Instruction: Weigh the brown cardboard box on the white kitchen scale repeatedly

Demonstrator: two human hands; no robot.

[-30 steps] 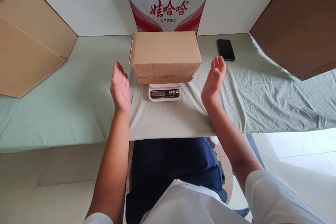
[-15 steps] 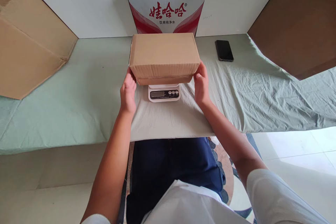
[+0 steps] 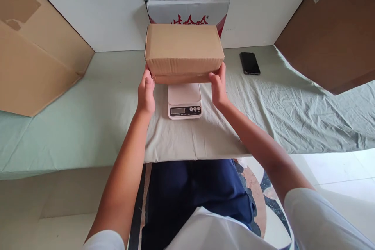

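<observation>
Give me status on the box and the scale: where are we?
Done: both hands have closed on the cardboard box and raised it; the scale platform now shows bare. In hand: left hand and right hand grip its lower corners, box above the scale. Left: setting it down somewhere; the display is unreadable.

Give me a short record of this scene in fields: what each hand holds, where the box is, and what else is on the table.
Left hand: grips the left lower edge of the cardboard box
Right hand: grips the box's right lower edge
Box: closed, held above the kitchen scale, scale platform showing
Scale: on the green cloth, display toward the person
Phone: lies flat, right of the box
Behind: red-and-white printed carton
</observation>
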